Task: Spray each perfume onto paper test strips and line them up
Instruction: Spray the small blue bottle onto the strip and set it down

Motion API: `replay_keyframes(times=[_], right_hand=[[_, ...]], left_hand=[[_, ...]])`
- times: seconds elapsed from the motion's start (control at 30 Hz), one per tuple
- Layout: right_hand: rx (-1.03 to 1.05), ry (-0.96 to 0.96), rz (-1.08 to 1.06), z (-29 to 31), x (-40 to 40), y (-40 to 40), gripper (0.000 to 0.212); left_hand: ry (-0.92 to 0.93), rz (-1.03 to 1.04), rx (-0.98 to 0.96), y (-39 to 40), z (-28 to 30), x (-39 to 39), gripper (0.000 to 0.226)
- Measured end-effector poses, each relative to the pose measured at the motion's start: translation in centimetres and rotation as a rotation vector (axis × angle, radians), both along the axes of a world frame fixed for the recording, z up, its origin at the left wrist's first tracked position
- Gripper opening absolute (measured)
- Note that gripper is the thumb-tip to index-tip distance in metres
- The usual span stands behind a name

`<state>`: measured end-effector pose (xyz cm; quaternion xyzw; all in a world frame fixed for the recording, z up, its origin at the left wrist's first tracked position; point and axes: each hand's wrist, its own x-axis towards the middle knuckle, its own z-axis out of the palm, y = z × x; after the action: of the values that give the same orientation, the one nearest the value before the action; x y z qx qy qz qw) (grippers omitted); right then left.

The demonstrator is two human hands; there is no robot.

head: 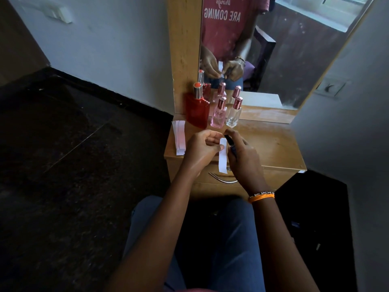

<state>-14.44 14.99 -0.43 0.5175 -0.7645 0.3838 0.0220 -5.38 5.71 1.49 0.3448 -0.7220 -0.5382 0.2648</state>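
Dim dresser (pixel 273 144); dark sprayer (pixel 230 145) mostly hidden.

Dim room, window light (mirrored), edges bowed, floor murky

My wooden dresser top (pixel 273 144) carries a red bottle (pixel 197 111), a pink bottle (pixel 218 116) and a clear bottle (pixel 234 114) in a row by the mirror, with paper strips (pixel 179 137) stacked at its left edge.

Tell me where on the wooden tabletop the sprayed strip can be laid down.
The right half of the tabletop is bare, between the clear bottle and the right edge. The left is crowded: strip stack, red bottle, pink bottle and both hands.
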Motion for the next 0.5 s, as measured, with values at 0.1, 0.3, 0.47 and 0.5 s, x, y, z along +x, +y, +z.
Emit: replay_keyframes(times=[0.1,0.3,0.47,0.5], right_hand=[[0.016,0.006,0.004,-0.10,-0.09,0.04,0.049],[0.020,0.002,0.005,-0.17,-0.15,0.05,0.044],[-0.046,-0.280,-0.095,-0.13,-0.50,-0.06,0.045],[-0.063,-0.403,-0.089,-0.11,-0.64,-0.01,0.044]], left_hand=[[-0.005,-0.002,-0.003,-0.05,-0.12,0.01,0.028],[-0.001,-0.007,0.001,-0.08,-0.21,0.10,0.027],[-0.008,-0.005,-0.004,-0.15,-0.43,0.03,0.027],[-0.010,-0.001,-0.004,-0.17,-0.49,0.01,0.027]])
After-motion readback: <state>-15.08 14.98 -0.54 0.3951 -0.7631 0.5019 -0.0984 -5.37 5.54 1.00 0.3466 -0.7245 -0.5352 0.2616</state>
